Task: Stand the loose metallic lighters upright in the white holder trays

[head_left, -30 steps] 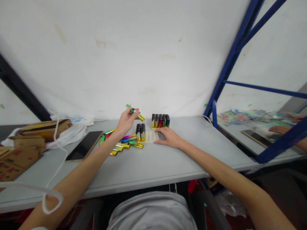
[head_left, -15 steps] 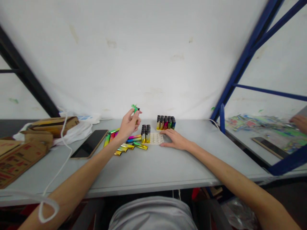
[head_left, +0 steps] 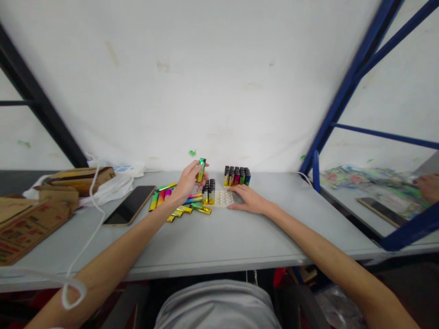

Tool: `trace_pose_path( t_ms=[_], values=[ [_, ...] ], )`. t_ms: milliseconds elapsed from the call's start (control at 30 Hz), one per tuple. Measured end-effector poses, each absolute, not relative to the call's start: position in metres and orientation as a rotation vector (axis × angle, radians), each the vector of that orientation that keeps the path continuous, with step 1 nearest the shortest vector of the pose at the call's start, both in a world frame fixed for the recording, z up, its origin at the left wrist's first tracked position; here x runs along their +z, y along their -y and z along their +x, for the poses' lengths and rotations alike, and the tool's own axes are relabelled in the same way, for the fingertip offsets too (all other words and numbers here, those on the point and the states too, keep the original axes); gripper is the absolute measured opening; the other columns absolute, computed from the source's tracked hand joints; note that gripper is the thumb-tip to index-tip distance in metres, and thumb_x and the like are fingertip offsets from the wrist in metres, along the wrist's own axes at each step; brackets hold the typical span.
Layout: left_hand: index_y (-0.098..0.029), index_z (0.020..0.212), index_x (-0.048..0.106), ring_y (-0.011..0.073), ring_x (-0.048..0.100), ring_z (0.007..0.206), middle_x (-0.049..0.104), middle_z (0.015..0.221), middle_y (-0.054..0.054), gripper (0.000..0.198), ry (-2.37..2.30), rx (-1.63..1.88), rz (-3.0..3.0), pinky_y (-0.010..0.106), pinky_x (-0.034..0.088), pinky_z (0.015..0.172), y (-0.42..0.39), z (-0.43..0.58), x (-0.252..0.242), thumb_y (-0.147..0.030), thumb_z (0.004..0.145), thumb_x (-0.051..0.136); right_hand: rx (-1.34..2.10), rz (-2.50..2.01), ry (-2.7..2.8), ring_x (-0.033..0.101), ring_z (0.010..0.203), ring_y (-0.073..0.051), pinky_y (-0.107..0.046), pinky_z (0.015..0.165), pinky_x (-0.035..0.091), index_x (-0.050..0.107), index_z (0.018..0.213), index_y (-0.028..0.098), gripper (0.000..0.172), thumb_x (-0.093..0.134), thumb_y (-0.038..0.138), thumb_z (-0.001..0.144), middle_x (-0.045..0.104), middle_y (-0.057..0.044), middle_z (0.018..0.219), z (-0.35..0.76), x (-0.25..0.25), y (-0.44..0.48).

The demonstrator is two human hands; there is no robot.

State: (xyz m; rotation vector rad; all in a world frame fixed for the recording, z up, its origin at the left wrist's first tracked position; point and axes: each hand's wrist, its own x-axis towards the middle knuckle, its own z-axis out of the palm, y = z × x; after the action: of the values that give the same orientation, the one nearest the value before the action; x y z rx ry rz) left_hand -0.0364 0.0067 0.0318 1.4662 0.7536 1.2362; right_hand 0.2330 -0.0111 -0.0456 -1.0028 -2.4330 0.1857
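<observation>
My left hand (head_left: 190, 183) pinches a green-and-gold lighter (head_left: 201, 171) and holds it upright above the table. Just right of it, several black-topped lighters (head_left: 209, 193) stand in rows at the left end of a white tray with round holes (head_left: 223, 198). The tray's right end is held by my right hand (head_left: 249, 199), thumb at the near edge and fingers at the far edge. Under and beside my left wrist lie several loose metallic lighters (head_left: 161, 197) in mixed colours. Behind the tray stands a block of upright lighters (head_left: 237, 176).
A phone (head_left: 130, 206) lies left of the loose lighters. Farther left are cardboard boxes (head_left: 34, 224), white plastic (head_left: 109, 192) and a white cable (head_left: 93, 196). Blue frame bars (head_left: 338, 105) rise at right; beyond them are another phone (head_left: 382, 211), colourful packets (head_left: 363, 178) and another person's hand (head_left: 428, 186).
My left hand has moved slightly right and down towards the tray, and the lighter in it now shows upright. My right hand has stayed on the tray.
</observation>
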Motion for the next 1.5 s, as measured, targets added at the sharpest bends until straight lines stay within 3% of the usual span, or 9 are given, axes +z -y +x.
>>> trace_pose_path(
  t_ms=[133, 300, 467, 600, 833, 1300, 1500],
  values=[
    [-0.022, 0.098, 0.053, 0.0083, 0.035, 0.043, 0.043, 0.061, -0.007, 0.026, -0.694, 1.185, 1.408, 0.017, 0.025, 0.036, -0.007, -0.037, 0.03, -0.045, 0.087, 0.058, 0.19, -0.996, 2.449, 0.061, 0.123, -0.032, -0.05, 0.106, 0.049, 0.057, 0.139, 0.018, 0.064, 0.075, 0.054, 0.089, 0.065, -0.017, 0.134, 0.232, -0.045, 0.009],
    [-0.021, 0.079, 0.051, 0.0071, 0.025, 0.042, 0.032, 0.058, -0.008, 0.04, -0.776, 1.11, 1.411, 0.02, 0.016, 0.038, -0.007, -0.035, 0.024, -0.059, 0.087, 0.056, 0.178, -1.014, 2.462, 0.06, 0.124, -0.032, -0.049, 0.107, 0.049, 0.055, 0.141, 0.018, 0.068, 0.074, 0.057, 0.088, 0.064, -0.017, 0.135, 0.232, -0.044, 0.009],
    [-0.022, 0.068, 0.043, 0.0094, 0.03, 0.048, 0.035, 0.056, -0.006, 0.045, -0.889, 1.217, 1.71, 0.023, 0.022, 0.045, -0.003, -0.036, 0.022, -0.058, 0.086, 0.062, 0.174, -1.013, 2.494, 0.06, 0.123, -0.033, -0.05, 0.107, 0.049, 0.057, 0.139, 0.017, 0.064, 0.072, 0.056, 0.09, 0.065, -0.017, 0.131, 0.232, -0.04, 0.01],
    [-0.022, 0.062, 0.041, 0.0122, 0.034, 0.053, 0.037, 0.056, -0.004, 0.047, -1.03, 1.253, 1.949, 0.026, 0.027, 0.05, 0.001, -0.037, 0.022, -0.058, 0.089, 0.056, 0.18, -1.018, 2.528, 0.06, 0.123, -0.033, -0.05, 0.107, 0.049, 0.059, 0.136, 0.018, 0.06, 0.069, 0.057, 0.092, 0.065, -0.016, 0.13, 0.232, -0.038, 0.01],
    [-0.022, 0.054, 0.038, 0.0136, 0.036, 0.056, 0.035, 0.054, -0.003, 0.046, -1.223, 1.199, 2.13, 0.029, 0.026, 0.056, 0.007, -0.037, 0.025, -0.053, 0.085, 0.049, 0.194, -1.039, 2.53, 0.059, 0.124, -0.033, -0.049, 0.107, 0.049, 0.058, 0.136, 0.015, 0.062, 0.07, 0.056, 0.092, 0.064, -0.018, 0.131, 0.23, -0.037, 0.011],
    [-0.022, 0.053, 0.036, 0.0139, 0.038, 0.058, 0.036, 0.054, -0.003, 0.034, -1.366, 1.19, 2.172, 0.03, 0.025, 0.06, -0.001, -0.038, 0.02, -0.042, 0.08, 0.043, 0.212, -1.035, 2.542, 0.058, 0.123, -0.033, -0.05, 0.107, 0.048, 0.057, 0.137, 0.015, 0.062, 0.066, 0.059, 0.094, 0.063, -0.017, 0.131, 0.232, -0.039, 0.01],
    [-0.021, 0.058, 0.04, 0.0137, 0.038, 0.061, 0.037, 0.057, -0.004, 0.042, -1.363, 1.248, 2.168, 0.029, 0.027, 0.062, 0.001, -0.037, 0.02, -0.05, 0.087, 0.047, 0.212, -1.029, 2.537, 0.059, 0.123, -0.033, -0.05, 0.107, 0.048, 0.058, 0.137, 0.016, 0.062, 0.066, 0.058, 0.094, 0.063, -0.017, 0.13, 0.232, -0.04, 0.009]
  ],
)
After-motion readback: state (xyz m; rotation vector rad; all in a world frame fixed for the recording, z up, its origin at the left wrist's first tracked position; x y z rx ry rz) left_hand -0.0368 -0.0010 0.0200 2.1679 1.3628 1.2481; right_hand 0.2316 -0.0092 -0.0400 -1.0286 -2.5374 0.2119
